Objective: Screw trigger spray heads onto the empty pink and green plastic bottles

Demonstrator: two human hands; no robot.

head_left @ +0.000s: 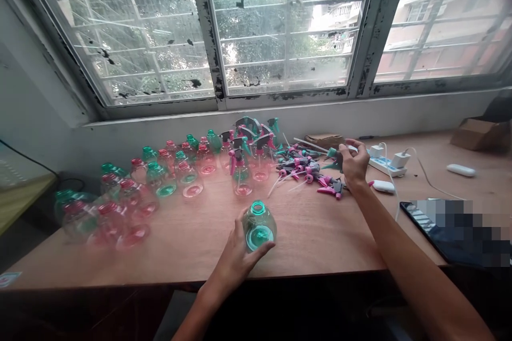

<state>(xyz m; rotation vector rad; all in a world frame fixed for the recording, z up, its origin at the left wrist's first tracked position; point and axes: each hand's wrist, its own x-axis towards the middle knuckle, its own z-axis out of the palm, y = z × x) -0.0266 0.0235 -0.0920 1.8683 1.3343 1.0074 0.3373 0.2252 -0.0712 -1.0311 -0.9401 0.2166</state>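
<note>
Left hand (236, 257): fingers wrapped around bottle (260, 224), near table (320, 240) front edge; best kept steady, mouth up. Right hand (355, 162): fingers pinching spray head (332, 153), beside heap (300, 164); tube (310, 145) best kept unsnagged. Bottle: clear green, round-bodied, uncapped. Spray head: green and dark.

Green bottle (260, 221): lower left side hidden from us by the left hand (242, 250).
Spray head (332, 153): partly covered by the right hand (355, 162); we cannot make out its far end.
Heap (302, 164): near the desk's (320, 240) back edge, too tangled for us to count.
Left bottles (130, 234): blurred and overlapping toward the desk's left edge.
Tablet (444, 234): pixelated at the desk's right front corner.
Sticker (8, 279): at the desk's left front corner, its print too small for us.
</note>
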